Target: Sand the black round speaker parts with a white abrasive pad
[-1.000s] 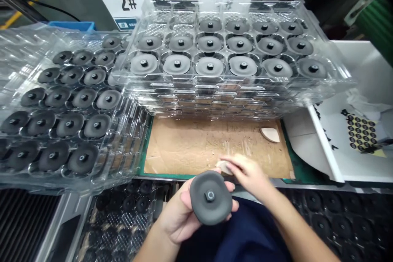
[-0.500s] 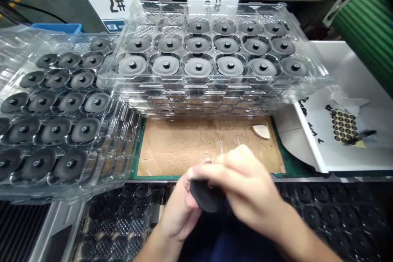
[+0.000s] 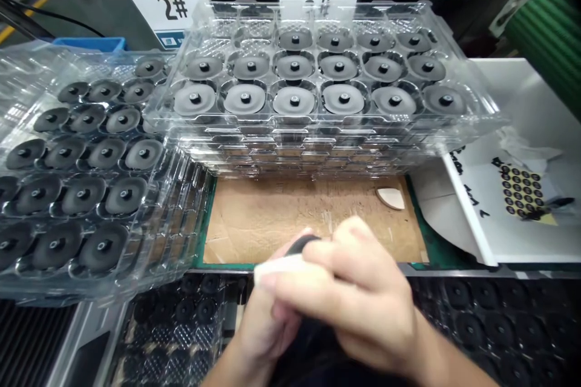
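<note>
My left hand (image 3: 265,326) holds a dark grey rounded disc (image 3: 302,244) with a central stud, and most of the disc is hidden behind my fingers. My right hand (image 3: 349,296) closes over it from the right, pressing a pale flat pad (image 3: 276,268) against the disc's edge. Both hands are just in front of a cardboard sheet (image 3: 290,224) on a green mat. A pale wedge-shaped pad (image 3: 390,198) lies on that cardboard, away from my hands.
Stacked clear trays (image 3: 318,124) of grey discs stand behind the cardboard, and a tilted clear tray (image 3: 177,193) of dark discs lies left. At right, a white box (image 3: 512,224) holds a sheet of small black rings. More black discs lie in trays below.
My right hand has moved from beside the disc to over it, hiding its face. The disc has turned from facing me to nearly edge-on, and the pale pad now sits against its edge.
</note>
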`<state>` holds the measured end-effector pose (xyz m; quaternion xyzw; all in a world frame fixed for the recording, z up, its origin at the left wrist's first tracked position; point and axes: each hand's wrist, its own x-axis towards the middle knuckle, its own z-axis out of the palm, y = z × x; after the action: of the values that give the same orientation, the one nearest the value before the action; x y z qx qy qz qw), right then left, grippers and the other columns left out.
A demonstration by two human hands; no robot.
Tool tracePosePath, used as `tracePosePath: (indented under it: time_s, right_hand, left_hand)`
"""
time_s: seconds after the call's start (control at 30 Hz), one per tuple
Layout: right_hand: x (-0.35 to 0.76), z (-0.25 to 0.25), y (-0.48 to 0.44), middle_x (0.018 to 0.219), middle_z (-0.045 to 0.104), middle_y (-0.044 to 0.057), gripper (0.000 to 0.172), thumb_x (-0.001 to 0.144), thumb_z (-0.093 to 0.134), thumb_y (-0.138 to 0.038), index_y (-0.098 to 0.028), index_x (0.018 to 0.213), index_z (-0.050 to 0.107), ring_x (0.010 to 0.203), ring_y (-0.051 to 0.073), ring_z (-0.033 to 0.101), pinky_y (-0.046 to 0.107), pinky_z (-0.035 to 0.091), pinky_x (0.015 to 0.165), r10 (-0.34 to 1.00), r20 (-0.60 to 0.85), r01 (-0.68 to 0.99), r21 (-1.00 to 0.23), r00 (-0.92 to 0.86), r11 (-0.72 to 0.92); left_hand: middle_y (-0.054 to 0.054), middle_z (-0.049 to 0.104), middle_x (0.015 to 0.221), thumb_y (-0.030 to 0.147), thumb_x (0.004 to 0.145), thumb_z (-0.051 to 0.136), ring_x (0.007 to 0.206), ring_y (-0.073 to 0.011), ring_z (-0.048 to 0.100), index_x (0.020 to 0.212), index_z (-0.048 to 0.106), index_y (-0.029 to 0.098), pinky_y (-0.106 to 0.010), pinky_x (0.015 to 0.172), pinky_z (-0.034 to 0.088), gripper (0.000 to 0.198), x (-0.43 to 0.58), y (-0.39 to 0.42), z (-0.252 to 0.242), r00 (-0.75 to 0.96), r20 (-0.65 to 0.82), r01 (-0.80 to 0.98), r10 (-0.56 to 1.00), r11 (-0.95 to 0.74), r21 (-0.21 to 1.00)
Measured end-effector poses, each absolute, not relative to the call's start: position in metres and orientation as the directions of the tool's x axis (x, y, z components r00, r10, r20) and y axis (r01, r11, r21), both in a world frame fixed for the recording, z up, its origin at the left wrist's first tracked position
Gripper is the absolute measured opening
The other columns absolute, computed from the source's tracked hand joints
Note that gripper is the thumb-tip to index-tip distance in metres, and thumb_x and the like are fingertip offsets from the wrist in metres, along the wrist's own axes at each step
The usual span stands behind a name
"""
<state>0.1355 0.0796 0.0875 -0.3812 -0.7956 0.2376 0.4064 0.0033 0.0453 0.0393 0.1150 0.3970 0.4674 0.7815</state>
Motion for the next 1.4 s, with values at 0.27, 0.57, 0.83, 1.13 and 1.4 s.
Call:
tracePosePath:
  time_s: [0.27, 0.57, 0.83, 1.13, 1.4]
  right_hand:
    - [0.165, -0.029, 0.078, 0.088, 0.072, 0.005, 0.023, 0.088, 0.05, -0.026, -0.021, 0.099, 0.069, 0.078, 0.018, 0.065, 0.03, 0.051, 0.07, 0.987, -0.071, 0.615, -0.788, -0.146, 0.035]
    - [0.14, 0.044, 0.087, 0.111, 0.067, 0.004, 0.024, 0.091, 0.049, -0.028, -0.022, 0.111, 0.061, 0.099, 0.017, 0.062, 0.028, 0.05, 0.079, 0.996, 0.089, 0.498, -0.864, 0.009, 0.073]
    - [0.119, 0.081, 0.095, 0.091, 0.07, 0.001, 0.02, 0.09, 0.047, -0.012, -0.018, 0.099, 0.064, 0.076, 0.015, 0.061, 0.029, 0.042, 0.069, 0.905, 0.033, 0.524, -0.806, -0.424, 0.275]
    - [0.147, 0.086, 0.076, 0.09, 0.069, -0.001, 0.021, 0.088, 0.048, -0.008, -0.018, 0.103, 0.06, 0.072, 0.012, 0.057, 0.027, 0.035, 0.07, 0.909, 0.036, 0.573, -0.766, -0.414, 0.292]
    - [0.138, 0.079, 0.101, 0.071, 0.059, 0.0, 0.032, 0.095, 0.035, -0.015, -0.021, 0.101, 0.066, 0.065, 0.015, 0.043, 0.03, 0.028, 0.065, 0.706, 0.304, 0.392, -0.661, -0.639, 0.64]
  left_hand:
    - [-0.005, 0.065, 0.118, 0.046, 0.051, 0.081, 0.106, -0.0263, 0.061, 0.109, 0.064, 0.029, -0.033, 0.09, 0.049, 0.063, -0.007, 0.056, 0.026, 0.159, -0.513, -0.749, 0.844, 0.442, 0.494]
    - [-0.004, 0.067, 0.114, 0.043, 0.057, 0.079, 0.106, -0.0213, 0.059, 0.11, 0.064, 0.026, -0.026, 0.086, 0.05, 0.058, -0.001, 0.065, 0.029, 0.132, -0.538, -0.735, 0.833, 0.446, 0.51]
    - [-0.004, 0.067, 0.11, 0.037, 0.057, 0.081, 0.102, -0.023, 0.061, 0.105, 0.067, 0.026, -0.029, 0.085, 0.051, 0.051, -0.004, 0.065, 0.021, 0.184, -0.616, -0.684, 0.766, 0.55, 0.479]
    - [0.001, 0.072, 0.104, 0.023, 0.055, 0.083, 0.094, -0.013, 0.064, 0.101, 0.07, 0.027, -0.016, 0.082, 0.05, 0.047, -0.005, 0.068, 0.029, 0.349, -0.476, -0.733, 0.807, 0.552, 0.398]
    - [-0.001, 0.071, 0.093, 0.037, 0.06, 0.079, 0.09, -0.0152, 0.064, 0.09, 0.072, 0.018, -0.02, 0.083, 0.051, 0.037, -0.009, 0.064, 0.039, 0.464, -0.415, -0.669, 0.783, 0.616, 0.415]
